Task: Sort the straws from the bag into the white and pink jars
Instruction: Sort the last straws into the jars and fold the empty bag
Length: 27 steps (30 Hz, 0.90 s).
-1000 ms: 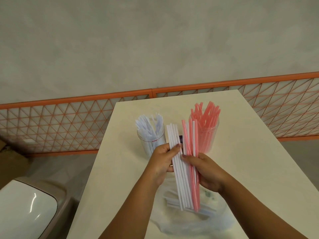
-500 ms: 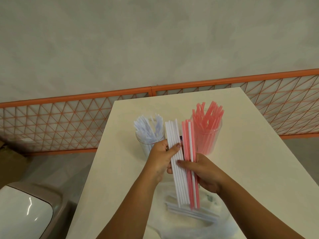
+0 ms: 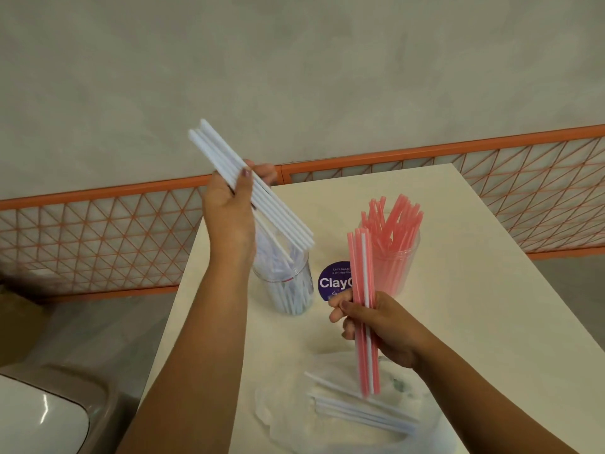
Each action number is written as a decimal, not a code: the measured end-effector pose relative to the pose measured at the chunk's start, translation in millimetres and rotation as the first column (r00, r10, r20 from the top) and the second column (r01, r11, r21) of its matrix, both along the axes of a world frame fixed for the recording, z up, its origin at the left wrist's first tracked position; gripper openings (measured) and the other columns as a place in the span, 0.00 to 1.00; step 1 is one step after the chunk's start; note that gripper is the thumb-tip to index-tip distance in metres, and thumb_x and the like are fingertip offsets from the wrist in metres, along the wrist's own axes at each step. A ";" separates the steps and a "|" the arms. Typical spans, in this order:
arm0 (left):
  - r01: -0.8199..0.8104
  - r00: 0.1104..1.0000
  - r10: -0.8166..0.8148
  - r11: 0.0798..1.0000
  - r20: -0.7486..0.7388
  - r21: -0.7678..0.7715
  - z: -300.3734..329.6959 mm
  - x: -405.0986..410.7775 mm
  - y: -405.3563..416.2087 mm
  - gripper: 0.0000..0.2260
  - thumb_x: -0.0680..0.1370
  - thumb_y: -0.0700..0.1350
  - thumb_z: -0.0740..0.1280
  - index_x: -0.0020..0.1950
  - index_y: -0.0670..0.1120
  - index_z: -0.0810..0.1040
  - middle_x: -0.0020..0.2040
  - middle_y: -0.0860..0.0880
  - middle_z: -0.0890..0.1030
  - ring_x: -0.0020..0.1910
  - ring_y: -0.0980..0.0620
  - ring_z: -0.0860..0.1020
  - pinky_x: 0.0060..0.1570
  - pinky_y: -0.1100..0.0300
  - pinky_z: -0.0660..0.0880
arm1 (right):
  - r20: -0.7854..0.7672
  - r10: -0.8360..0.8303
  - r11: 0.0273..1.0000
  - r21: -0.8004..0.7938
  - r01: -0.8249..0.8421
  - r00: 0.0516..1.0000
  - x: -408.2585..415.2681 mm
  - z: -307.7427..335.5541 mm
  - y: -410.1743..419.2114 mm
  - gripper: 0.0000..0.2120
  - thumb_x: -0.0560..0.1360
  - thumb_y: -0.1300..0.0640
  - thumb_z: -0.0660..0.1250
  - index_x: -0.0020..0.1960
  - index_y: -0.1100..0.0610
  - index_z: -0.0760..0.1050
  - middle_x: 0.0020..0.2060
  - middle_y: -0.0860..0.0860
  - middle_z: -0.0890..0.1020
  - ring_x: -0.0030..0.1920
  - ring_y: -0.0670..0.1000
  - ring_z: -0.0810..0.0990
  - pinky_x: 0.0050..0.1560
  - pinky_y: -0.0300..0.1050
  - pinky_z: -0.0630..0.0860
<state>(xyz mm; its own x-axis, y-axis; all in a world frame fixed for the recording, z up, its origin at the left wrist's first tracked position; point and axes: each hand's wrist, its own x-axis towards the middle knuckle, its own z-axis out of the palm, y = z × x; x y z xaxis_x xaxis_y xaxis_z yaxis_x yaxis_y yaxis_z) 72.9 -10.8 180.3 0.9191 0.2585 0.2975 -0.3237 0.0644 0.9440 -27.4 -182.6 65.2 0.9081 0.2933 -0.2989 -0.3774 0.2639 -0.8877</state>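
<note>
My left hand (image 3: 230, 211) grips a bunch of white straws (image 3: 255, 191), tilted with the lower ends just above the clear jar of white straws (image 3: 288, 286). My right hand (image 3: 376, 326) grips a bunch of pink straws (image 3: 361, 267) with one white straw among them, held upright in front of the clear jar of pink straws (image 3: 393, 253). The clear plastic bag (image 3: 294, 417) lies on the table near me with several white straws (image 3: 360, 409) still in it.
The cream table (image 3: 474, 306) has a round purple sticker (image 3: 335, 281) between the two jars. An orange lattice fence (image 3: 98, 237) runs behind the table. A white and brown bin (image 3: 42, 417) stands on the floor at the lower left.
The hands split the mixed bundle. My left hand rose up and left with the white straws, tilting them over the white jar. My right hand kept the pink ones.
</note>
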 end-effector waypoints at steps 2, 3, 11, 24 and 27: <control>-0.164 0.981 0.148 0.978 0.127 0.128 0.4 7.4 2.7 0.05 0.80 0.42 0.59 0.46 0.50 0.72 0.42 0.50 0.83 0.45 0.51 0.81 0.48 0.58 0.78 | -0.023 -0.027 0.999 0.033 0.028 0.999 0.8 -2.8 0.8 0.09 0.79 0.62 0.59 0.57 0.60 0.74 0.35 0.52 0.79 0.26 0.45 0.69 0.31 0.39 0.74; -0.220 0.969 0.194 0.959 0.155 0.176 -3.5 9.5 2.2 0.04 0.81 0.43 0.59 0.48 0.51 0.71 0.41 0.53 0.82 0.44 0.55 0.81 0.48 0.60 0.77 | -0.039 -0.041 0.997 0.060 0.043 0.998 1.2 -3.6 1.1 0.09 0.79 0.61 0.59 0.59 0.58 0.72 0.34 0.51 0.78 0.26 0.45 0.67 0.30 0.39 0.72; -0.085 0.993 0.111 0.881 -0.030 0.465 -66.6 8.1 -3.1 0.06 0.81 0.44 0.56 0.55 0.45 0.70 0.45 0.53 0.80 0.42 0.62 0.77 0.45 0.70 0.73 | -0.035 -0.102 0.982 0.155 0.106 0.994 5.6 -1.4 -0.1 0.14 0.81 0.59 0.56 0.65 0.53 0.68 0.36 0.52 0.76 0.24 0.45 0.65 0.29 0.39 0.71; -0.199 0.980 0.181 0.807 0.089 0.556 -66.5 -3.4 3.6 0.07 0.76 0.34 0.62 0.50 0.45 0.76 0.49 0.50 0.81 0.48 0.54 0.78 0.46 0.80 0.68 | 0.056 -0.070 0.995 0.068 0.066 0.996 -1.8 5.6 3.7 0.13 0.79 0.62 0.58 0.63 0.56 0.72 0.43 0.53 0.82 0.36 0.49 0.79 0.42 0.43 0.79; -0.109 0.991 0.131 0.663 0.028 0.740 -73.5 -4.0 6.0 0.12 0.81 0.41 0.57 0.63 0.45 0.74 0.64 0.48 0.77 0.63 0.52 0.73 0.60 0.73 0.63 | 0.058 -0.081 0.994 0.083 0.076 0.995 -4.3 8.1 4.6 0.13 0.79 0.63 0.59 0.62 0.60 0.72 0.43 0.53 0.83 0.38 0.50 0.81 0.42 0.42 0.80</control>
<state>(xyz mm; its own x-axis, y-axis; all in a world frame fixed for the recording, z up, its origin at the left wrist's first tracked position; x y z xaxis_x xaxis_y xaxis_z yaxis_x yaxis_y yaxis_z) 68.9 -4.8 106.8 0.9060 0.0728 0.4170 -0.2537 -0.6952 0.6726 -31.7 -177.9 73.3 0.9450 0.2416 -0.2203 -0.2985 0.3624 -0.8830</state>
